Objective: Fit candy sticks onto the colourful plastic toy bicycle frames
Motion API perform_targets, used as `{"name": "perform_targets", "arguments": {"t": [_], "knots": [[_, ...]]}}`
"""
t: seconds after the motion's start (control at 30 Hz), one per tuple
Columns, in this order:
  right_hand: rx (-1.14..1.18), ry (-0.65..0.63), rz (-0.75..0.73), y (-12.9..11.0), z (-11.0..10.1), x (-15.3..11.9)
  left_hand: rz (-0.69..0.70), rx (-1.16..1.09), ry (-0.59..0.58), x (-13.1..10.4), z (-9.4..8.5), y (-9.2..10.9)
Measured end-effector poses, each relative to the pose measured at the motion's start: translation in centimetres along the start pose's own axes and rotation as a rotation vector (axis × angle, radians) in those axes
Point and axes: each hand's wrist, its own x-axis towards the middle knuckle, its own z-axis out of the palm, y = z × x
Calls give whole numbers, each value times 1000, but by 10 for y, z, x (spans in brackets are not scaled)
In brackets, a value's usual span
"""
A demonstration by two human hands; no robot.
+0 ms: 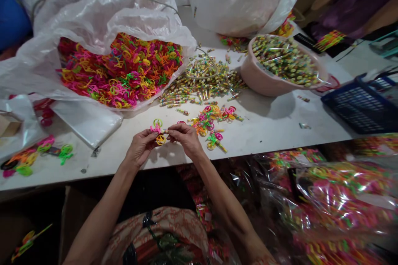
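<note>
Close to the table's front edge, my left hand pinches a colourful plastic trinket with pink, green and yellow parts. My right hand is closed on a small printed tube, whose end meets the trinket between my fingertips. Fingers partly hide the joint. Just right of my right hand lies a heap of similar trinkets with tubes attached. Behind it spreads a large pile of small printed tubes. A big clear plastic bag lies open at the left, full of loose bright plastic pieces.
A pink basin heaped with tubes stands at the back right, near a blue plastic basket. Flat plastic bags and loose trinkets lie at left. Packed bags sit below the table's right edge.
</note>
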Motion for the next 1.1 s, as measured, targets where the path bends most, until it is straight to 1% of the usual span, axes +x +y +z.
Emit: {"name": "perform_targets", "arguments": {"t": [0.13, 0.2, 0.3, 0.4, 0.53, 0.6, 0.67, 0.8, 0.83, 0.9, 0.93, 0.97, 1.0, 1.07, 1.1], "knots": [[11, -86, 54, -4, -7, -2, -66, 32, -49, -4, 0, 4], [5, -102, 48, -5, -8, -3, -99, 42, -74, -6, 1, 4], [-9, -88, 8, -4, -9, -5, -119, 48, -92, -8, 2, 2], [-14, -72, -18, -2, -11, -6, -141, 45, -63, -8, 4, 0], [-44, -102, -52, 0, -17, -9, -200, 53, -53, -9, 5, -1], [-85, -126, -97, 1, -20, -11, -223, 62, -67, -10, 4, -3], [-174, -134, -169, 3, -21, -15, -203, 85, -69, -9, 4, -7], [-504, -66, -366, 3, -17, -24, -57, 171, -12, -8, 5, -18], [-566, -64, -383, 0, -17, -25, -38, 208, -21, -8, 6, -20], [-610, -75, -360, -7, -25, -27, -3, 328, -75, -7, 6, -21], [-614, -68, -341, -12, -31, -27, 54, 414, -89, -6, 5, -21], [-628, -37, -340, -16, -40, -27, 154, 513, -80, -5, 5, -21], [-666, 25, -364, -20, -50, -27, 293, 624, -54, -2, 4, -22], [-822, 195, -456, -26, -70, -27, 614, 858, -8, 7, 4, -28], [-916, 276, -499, -28, -77, -26, 748, 978, -28, 13, 6, -33]]}}
